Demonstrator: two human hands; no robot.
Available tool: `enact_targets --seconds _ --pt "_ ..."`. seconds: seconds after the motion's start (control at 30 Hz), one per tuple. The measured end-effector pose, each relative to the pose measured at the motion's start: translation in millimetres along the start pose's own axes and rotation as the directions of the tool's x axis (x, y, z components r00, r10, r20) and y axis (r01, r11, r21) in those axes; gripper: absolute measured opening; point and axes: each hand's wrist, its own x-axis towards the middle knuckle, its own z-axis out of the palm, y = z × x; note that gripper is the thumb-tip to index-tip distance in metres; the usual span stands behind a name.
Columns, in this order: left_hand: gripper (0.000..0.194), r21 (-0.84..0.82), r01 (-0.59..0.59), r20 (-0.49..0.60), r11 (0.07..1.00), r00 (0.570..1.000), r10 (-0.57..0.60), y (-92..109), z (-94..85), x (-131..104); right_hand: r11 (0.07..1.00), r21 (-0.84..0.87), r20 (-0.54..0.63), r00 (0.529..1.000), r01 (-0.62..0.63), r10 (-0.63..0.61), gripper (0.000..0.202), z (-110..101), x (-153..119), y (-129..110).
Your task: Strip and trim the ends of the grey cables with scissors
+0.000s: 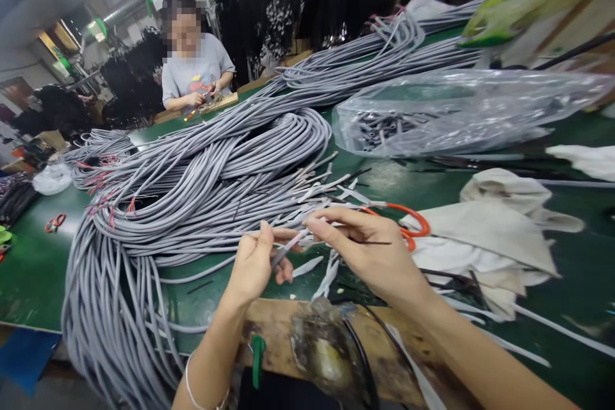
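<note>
Between my two hands a grey cable end (pixel 284 252) points up and to the right, with a pale pinkish tip. My left hand (pixel 262 259) is closed round the grey cable, thumb on top. At the tip of the cable, my right hand (pixel 368 246) pinches with thumb and forefinger; what lies between those fingertips is too small to tell. A thin dark strand sticks out below the right fingers. Just behind both hands lie pale stripped cable ends (pixel 314 184) of a large grey cable bundle (pixel 206 166).
Orange-handled scissors (pixel 420 221) and white cloths (pixel 485 230) lie to the right. A clear plastic bag (pixel 461 109) holds short grey pieces. A wooden board (pixel 273 327) with a glassy lump (pixel 324 346) is in front of me. Another person (pixel 196 70) works across the table.
</note>
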Motion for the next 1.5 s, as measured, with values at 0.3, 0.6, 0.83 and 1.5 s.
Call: enact_targets --seconds 0.3,0.6,0.83,1.5 --pt "0.037 0.221 -0.215 -0.159 0.951 0.954 0.253 2.4 -5.5 -2.2 0.998 -0.056 -0.125 0.992 -0.026 0.019 0.03 -2.2 1.8 1.5" --pt "0.02 0.035 -0.308 -0.304 0.951 0.903 0.304 -1.1 2.1 -1.9 0.996 0.015 -0.105 0.991 -0.085 0.086 0.032 -4.4 2.6 5.9" --pt "0.038 -0.362 -0.271 -0.435 0.892 0.896 0.095 7.4 -2.5 5.3 0.996 0.032 -0.107 0.991 -0.082 0.085 0.032 -3.1 3.8 8.7" --pt "0.052 -0.154 -0.1 -0.053 0.983 0.994 0.093 -2.7 5.6 3.0 0.998 0.007 0.05 0.997 -0.06 0.06 0.035 0.1 1.4 1.3"
